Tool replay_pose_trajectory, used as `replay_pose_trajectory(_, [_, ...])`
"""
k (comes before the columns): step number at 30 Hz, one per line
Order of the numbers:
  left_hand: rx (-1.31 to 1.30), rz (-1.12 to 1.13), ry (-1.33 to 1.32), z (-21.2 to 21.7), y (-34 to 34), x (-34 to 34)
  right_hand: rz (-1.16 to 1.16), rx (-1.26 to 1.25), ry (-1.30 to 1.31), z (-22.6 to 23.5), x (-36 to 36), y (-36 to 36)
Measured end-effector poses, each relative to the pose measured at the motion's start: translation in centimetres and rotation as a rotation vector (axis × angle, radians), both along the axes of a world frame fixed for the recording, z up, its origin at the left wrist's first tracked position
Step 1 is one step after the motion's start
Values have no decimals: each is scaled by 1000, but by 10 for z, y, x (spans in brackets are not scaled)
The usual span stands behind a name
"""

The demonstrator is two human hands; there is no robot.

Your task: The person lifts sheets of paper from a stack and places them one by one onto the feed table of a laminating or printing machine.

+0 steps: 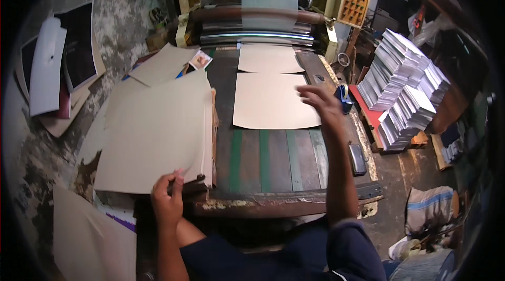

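Stacked beige sheets (152, 133) lie at the left of a machine table (277, 168), their near right corner apparently pinched between the thumb and fingers of the left hand (168, 197). Farther in, the right hand (325, 106), open and blurred, hangs at the right edge of a single sheet (271, 102), contact impossible to tell. Another sheet (269, 59) lies beyond, close to the rollers (258, 37), in what looks like a laying-out step; the next move probably calls for peeling one sheet cleanly and squaring it behind.
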State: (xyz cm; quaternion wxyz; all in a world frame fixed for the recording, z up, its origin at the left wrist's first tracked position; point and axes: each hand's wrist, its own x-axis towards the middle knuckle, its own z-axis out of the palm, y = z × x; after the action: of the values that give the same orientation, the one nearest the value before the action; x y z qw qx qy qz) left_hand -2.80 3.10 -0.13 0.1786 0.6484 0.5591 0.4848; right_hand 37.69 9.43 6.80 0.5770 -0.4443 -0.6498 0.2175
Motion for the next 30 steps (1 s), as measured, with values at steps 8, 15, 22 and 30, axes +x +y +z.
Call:
replay_pose_trajectory(8, [111, -25, 302, -22, 2, -6, -176, -140, -823, -174, -89, 273])
replay_pose_trajectory(15, [215, 9, 376, -5, 0, 10, -184, -214, -1069, -240, -34, 354])
replay_pose_trajectory(22, [189, -83, 408, 0, 6, 5, -880, -706, -747, -232, 53, 330])
replay_pose_trajectory(30, [229, 204, -70, 12, -3, 14, 827, -738, 472, -148, -70, 76])
